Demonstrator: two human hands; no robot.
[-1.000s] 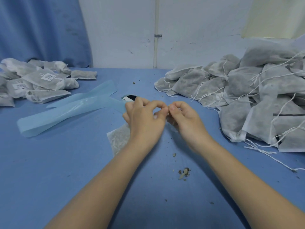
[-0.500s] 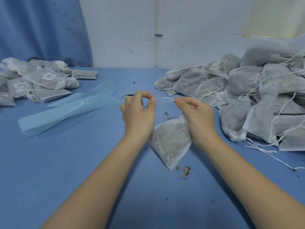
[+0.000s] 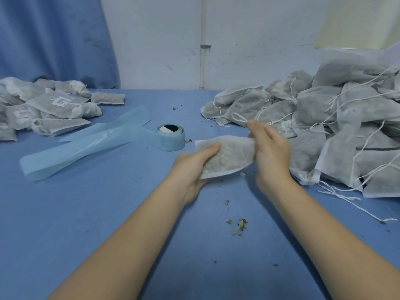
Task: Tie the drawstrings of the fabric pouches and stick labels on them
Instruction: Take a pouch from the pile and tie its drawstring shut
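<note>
I hold one filled white fabric pouch [image 3: 227, 155] flat above the blue table, at the centre. My left hand [image 3: 192, 167] grips its near left end, thumb on top. My right hand [image 3: 270, 148] grips the gathered neck at its right end, and a loop of white drawstring [image 3: 238, 116] sticks up past the fingers. A roll of light blue label backing [image 3: 171, 137] stands just left of the pouch, its loose strip [image 3: 86, 144] trailing to the left.
A big heap of pouches with loose strings [image 3: 337, 126] fills the right side. A smaller pile of labelled pouches [image 3: 49, 107] lies at the far left. Bits of dried herb [image 3: 239, 226] are scattered on the table [image 3: 108, 213] between my forearms.
My hands have come apart from the string. The pouch has been turned to lie sideways, the left hand taking its bottom end and the right hand its neck.
</note>
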